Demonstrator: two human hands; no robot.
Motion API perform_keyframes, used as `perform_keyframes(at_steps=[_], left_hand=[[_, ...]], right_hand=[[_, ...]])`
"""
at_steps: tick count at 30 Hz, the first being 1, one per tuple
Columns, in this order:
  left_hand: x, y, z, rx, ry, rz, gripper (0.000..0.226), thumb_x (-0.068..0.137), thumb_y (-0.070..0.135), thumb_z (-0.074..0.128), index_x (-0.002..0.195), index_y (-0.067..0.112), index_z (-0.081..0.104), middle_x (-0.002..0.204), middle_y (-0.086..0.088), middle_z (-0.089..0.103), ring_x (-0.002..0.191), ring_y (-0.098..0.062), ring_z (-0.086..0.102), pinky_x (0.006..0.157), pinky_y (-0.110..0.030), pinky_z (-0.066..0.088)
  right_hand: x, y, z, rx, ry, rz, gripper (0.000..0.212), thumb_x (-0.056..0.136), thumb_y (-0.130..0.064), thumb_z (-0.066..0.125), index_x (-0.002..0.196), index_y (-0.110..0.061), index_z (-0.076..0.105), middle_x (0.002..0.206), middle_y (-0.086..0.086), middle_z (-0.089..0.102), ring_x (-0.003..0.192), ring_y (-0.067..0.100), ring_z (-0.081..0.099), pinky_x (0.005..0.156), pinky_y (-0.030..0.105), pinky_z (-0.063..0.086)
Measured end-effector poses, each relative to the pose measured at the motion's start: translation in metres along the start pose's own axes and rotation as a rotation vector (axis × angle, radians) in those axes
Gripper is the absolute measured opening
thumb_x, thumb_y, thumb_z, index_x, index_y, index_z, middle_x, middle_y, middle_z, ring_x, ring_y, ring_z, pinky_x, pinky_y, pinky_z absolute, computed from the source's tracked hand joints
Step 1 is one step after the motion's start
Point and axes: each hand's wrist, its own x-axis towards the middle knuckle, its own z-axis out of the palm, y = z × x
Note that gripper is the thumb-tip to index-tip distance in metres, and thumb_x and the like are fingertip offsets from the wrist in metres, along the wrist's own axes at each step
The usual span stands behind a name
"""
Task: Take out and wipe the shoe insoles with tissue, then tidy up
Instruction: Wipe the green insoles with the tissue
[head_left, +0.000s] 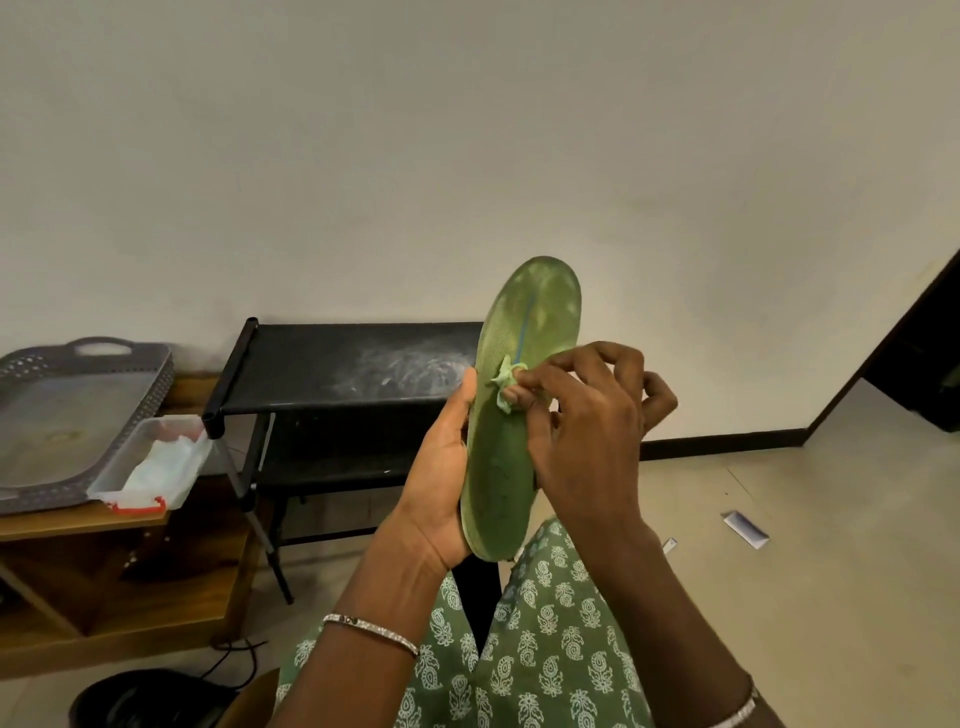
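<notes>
Above the lap, the left hand (441, 467) is gripping a green insole (498, 467) upright, thumb and fingers clasping its edges. The right hand (587, 431) is pinching a tissue wad (505, 380) against its middle. Judged mid-wipe: tidying is outstanding, and no shoe is showing.

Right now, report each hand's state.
The left hand grips the green insole, holding it upright.
The right hand pinches a tissue wad against the insole.
</notes>
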Motion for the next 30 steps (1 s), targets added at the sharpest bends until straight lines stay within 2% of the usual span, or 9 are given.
perform_keyframes(at_steps=[3, 6, 7, 12, 15, 20, 24, 28, 30], left_hand=[[-0.002, 0.002, -0.002, 0.035, 0.018, -0.024, 0.065, 0.099, 0.058, 0.045, 0.127, 0.004, 0.066, 0.119, -0.016, 0.067, 0.106, -0.026, 0.069, 0.096, -0.037, 0.056], [0.0, 0.005, -0.004, 0.036, 0.034, -0.01, 0.069, 0.098, 0.059, 0.044, 0.11, -0.002, 0.073, 0.09, -0.017, 0.069, 0.067, -0.021, 0.071, 0.055, -0.027, 0.059], [0.002, 0.005, -0.006, 0.02, 0.027, -0.015, 0.069, 0.098, 0.059, 0.045, 0.107, -0.002, 0.073, 0.086, -0.015, 0.068, 0.063, -0.018, 0.069, 0.052, -0.026, 0.058], [0.001, 0.002, 0.003, -0.007, 0.023, -0.019, 0.066, 0.1, 0.056, 0.045, 0.132, 0.0, 0.062, 0.114, -0.018, 0.069, 0.096, -0.025, 0.071, 0.09, -0.037, 0.058], [-0.001, 0.001, 0.003, 0.028, 0.01, -0.007, 0.065, 0.1, 0.056, 0.046, 0.141, 0.006, 0.054, 0.135, -0.015, 0.058, 0.125, -0.026, 0.057, 0.115, -0.039, 0.039], [-0.001, 0.004, -0.004, 0.032, 0.019, -0.025, 0.068, 0.098, 0.06, 0.044, 0.12, 0.001, 0.07, 0.111, -0.017, 0.07, 0.096, -0.026, 0.071, 0.081, -0.036, 0.06], [0.001, 0.007, -0.008, 0.073, 0.056, -0.033, 0.073, 0.094, 0.065, 0.044, 0.112, 0.001, 0.074, 0.103, -0.016, 0.067, 0.093, -0.024, 0.066, 0.087, -0.034, 0.057], [0.001, 0.002, -0.005, 0.067, 0.025, -0.036, 0.069, 0.098, 0.062, 0.045, 0.131, 0.004, 0.064, 0.126, -0.016, 0.062, 0.115, -0.024, 0.06, 0.114, -0.034, 0.038], [0.0, 0.0, 0.0, 0.061, 0.008, -0.009, 0.064, 0.101, 0.058, 0.042, 0.134, 0.006, 0.062, 0.125, -0.017, 0.066, 0.114, -0.027, 0.064, 0.106, -0.039, 0.048]], right_hand=[[-0.024, -0.008, -0.001, 0.022, -0.039, -0.019, 0.009, 0.083, -0.027, 0.075, 0.092, -0.026, 0.077, 0.098, -0.01, 0.068, 0.109, 0.021, 0.051, 0.092, 0.042, 0.027], [-0.05, -0.014, -0.004, 0.069, -0.08, -0.057, 0.013, 0.082, -0.025, 0.077, 0.095, -0.023, 0.077, 0.1, -0.007, 0.068, 0.108, 0.02, 0.051, 0.093, 0.043, 0.034], [-0.052, -0.013, -0.004, 0.067, -0.087, -0.07, 0.013, 0.083, -0.025, 0.077, 0.096, -0.022, 0.077, 0.1, -0.007, 0.068, 0.108, 0.02, 0.05, 0.093, 0.043, 0.035], [-0.02, -0.001, -0.004, -0.001, -0.056, -0.046, 0.013, 0.085, -0.03, 0.068, 0.095, -0.029, 0.076, 0.098, -0.011, 0.068, 0.111, 0.023, 0.052, 0.092, 0.045, 0.029], [-0.006, 0.0, -0.001, -0.03, -0.025, -0.025, 0.01, 0.085, -0.032, 0.072, 0.094, -0.03, 0.076, 0.1, -0.011, 0.068, 0.11, 0.021, 0.052, 0.092, 0.04, 0.023], [-0.039, -0.01, 0.001, 0.035, -0.043, -0.041, 0.013, 0.084, -0.03, 0.075, 0.096, -0.024, 0.076, 0.1, -0.009, 0.068, 0.109, 0.019, 0.05, 0.093, 0.041, 0.028], [-0.06, -0.01, -0.002, 0.058, -0.073, -0.085, 0.014, 0.084, -0.03, 0.076, 0.096, -0.024, 0.076, 0.102, -0.007, 0.069, 0.109, 0.019, 0.052, 0.094, 0.041, 0.031], [-0.035, 0.0, -0.002, 0.021, -0.047, -0.069, 0.012, 0.085, -0.036, 0.072, 0.093, -0.028, 0.076, 0.102, -0.01, 0.068, 0.109, 0.021, 0.052, 0.092, 0.044, 0.029], [-0.017, 0.005, 0.0, -0.021, -0.019, -0.038, 0.011, 0.084, -0.038, 0.073, 0.09, -0.029, 0.075, 0.103, -0.014, 0.068, 0.11, 0.019, 0.052, 0.092, 0.042, 0.026]])
